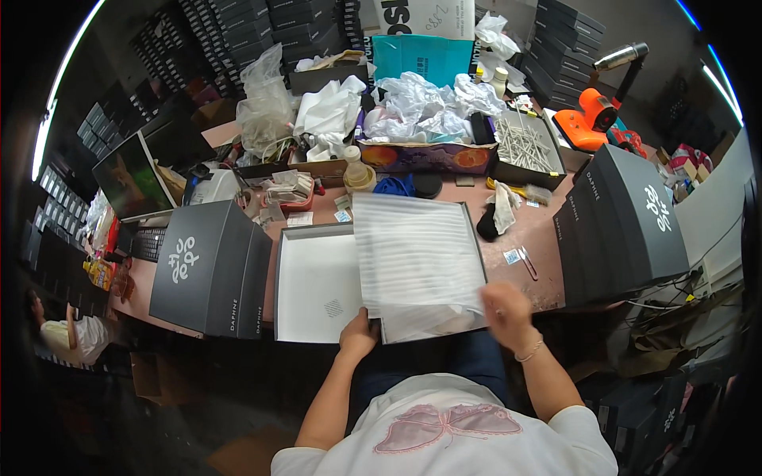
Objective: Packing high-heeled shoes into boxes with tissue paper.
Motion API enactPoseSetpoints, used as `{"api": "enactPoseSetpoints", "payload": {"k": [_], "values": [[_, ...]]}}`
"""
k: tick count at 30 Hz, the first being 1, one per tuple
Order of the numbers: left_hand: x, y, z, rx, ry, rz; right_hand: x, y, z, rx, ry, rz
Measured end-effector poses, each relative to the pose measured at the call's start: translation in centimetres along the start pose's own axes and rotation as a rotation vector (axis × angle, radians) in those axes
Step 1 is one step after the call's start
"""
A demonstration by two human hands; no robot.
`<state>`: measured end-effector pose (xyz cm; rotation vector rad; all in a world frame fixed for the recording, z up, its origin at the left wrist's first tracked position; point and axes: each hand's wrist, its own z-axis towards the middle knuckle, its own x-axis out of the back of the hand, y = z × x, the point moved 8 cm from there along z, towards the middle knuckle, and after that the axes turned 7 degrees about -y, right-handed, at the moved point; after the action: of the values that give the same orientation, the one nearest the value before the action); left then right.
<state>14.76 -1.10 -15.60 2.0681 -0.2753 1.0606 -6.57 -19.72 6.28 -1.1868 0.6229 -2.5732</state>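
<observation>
A sheet of thin white tissue paper (pixel 417 258) with faint stripes spreads over the right half of an open shoe box (pixel 474 238); it covers most of what lies inside. The box's other half, a shallow white-lined tray (pixel 309 282), stands bare on the left. My left hand (pixel 359 335) is closed at the paper's near left corner, against the edge between both halves. My right hand (pixel 508 316), slightly blurred, is closed at the near right corner of the paper, just beyond the box's rim.
Dark boxes stand at left (pixel 198 270) and right (pixel 623 222). Behind are a carton of crumpled paper (pixel 429 155), a tray of white sticks (pixel 528 147) and an orange device (pixel 583 119). A black object (pixel 487 226) with white cloth lies beside the shoe box. A person (pixel 79 337) is at far left.
</observation>
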Motion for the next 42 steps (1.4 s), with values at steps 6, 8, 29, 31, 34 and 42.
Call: {"api": "enactPoseSetpoints", "payload": {"k": [6, 8, 29, 31, 34, 42], "values": [[0.6, 1.1, -0.1, -0.067, 0.036, -0.039, -1.3, 8.4, 1.4, -0.437, 0.025, 0.277], [2.5, 1.2, -0.5, -0.02, 0.018, -0.037, -5.6, 4.5, 5.4, -0.277, -0.164, 0.217], [7.0, 10.1, -5.4, -0.548, 0.126, -0.603, -2.9, 13.2, -2.0, -0.858, -0.27, 0.819], [6.5, 9.2, -3.6, -0.422, 0.247, -0.501, -4.8, 15.7, -4.9, -0.998, -0.282, 0.79], [4.3, 7.2, 0.0, -0.233, 0.085, -0.919, -7.2, 16.4, -4.4, -0.847, -0.324, 0.573], [5.6, 6.2, 0.6, -0.199, 0.036, -1.116, -7.1, 15.5, -2.1, -0.822, -0.351, 0.305]]}}
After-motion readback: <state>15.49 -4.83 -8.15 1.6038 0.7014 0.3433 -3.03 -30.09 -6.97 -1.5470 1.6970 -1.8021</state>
